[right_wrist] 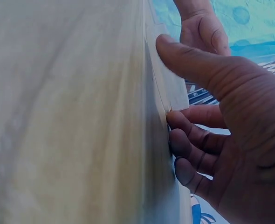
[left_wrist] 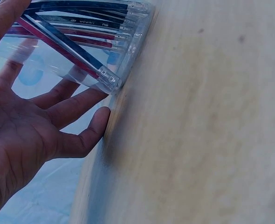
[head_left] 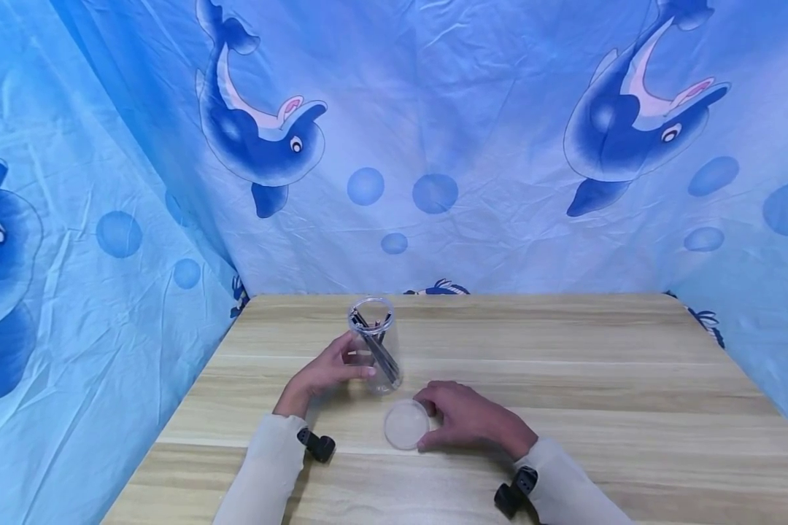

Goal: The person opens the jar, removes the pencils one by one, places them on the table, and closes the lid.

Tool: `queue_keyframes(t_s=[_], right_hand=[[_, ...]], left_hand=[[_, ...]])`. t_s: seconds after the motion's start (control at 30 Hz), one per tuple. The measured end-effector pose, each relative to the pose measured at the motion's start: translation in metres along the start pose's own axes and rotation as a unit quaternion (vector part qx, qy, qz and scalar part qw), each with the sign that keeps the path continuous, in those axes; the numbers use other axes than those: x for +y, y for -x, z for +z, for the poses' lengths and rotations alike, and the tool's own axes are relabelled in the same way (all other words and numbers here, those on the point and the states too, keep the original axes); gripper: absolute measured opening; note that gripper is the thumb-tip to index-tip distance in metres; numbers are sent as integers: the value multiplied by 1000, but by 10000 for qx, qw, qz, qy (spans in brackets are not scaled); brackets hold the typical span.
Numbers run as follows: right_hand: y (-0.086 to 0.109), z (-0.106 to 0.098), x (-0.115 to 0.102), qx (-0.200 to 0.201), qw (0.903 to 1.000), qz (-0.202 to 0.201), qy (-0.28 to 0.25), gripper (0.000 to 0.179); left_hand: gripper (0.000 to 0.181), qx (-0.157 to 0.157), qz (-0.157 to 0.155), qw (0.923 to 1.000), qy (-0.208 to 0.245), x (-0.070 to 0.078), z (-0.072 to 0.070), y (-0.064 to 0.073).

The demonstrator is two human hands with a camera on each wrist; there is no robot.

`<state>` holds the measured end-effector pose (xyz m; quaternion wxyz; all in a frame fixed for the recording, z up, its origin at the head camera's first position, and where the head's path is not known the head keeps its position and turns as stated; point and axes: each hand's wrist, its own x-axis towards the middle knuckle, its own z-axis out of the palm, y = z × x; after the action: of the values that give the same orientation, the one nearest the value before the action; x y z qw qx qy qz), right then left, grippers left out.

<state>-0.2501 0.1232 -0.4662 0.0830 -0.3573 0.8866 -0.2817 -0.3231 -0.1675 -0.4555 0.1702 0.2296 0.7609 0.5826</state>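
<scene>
A clear plastic jar (head_left: 394, 348) stands uncovered on the table, its round mouth facing up. Inside it lean several pencils (left_wrist: 84, 58), dark and red, with shiny ends resting at the jar's base. My left hand (head_left: 328, 370) holds the jar from the left, thumb on the near side and fingers round the far side. Just right of and nearer than the jar, a round translucent lid (head_left: 406, 425) lies flat on the tabletop. My right hand (head_left: 466, 415) grips the lid's right edge between thumb (right_wrist: 189, 60) and fingers; the other fingertips rest close to the wood.
The light wood-grain table (head_left: 565, 350) extends to both sides and behind the jar. Blue cloth (head_left: 499, 219) printed with dolphins and bubbles hangs along its back and sides. Each wrist wears a small black camera, such as the right one (head_left: 515, 492).
</scene>
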Motion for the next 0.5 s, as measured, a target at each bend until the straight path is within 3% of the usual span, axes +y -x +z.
queue_keyframes(t_s=[0.5], right_hand=[[-4,2,-4,-73,9985,-163,-516,27]], left_hand=[[83,-28,59,10000,4,-1,-1,-1]])
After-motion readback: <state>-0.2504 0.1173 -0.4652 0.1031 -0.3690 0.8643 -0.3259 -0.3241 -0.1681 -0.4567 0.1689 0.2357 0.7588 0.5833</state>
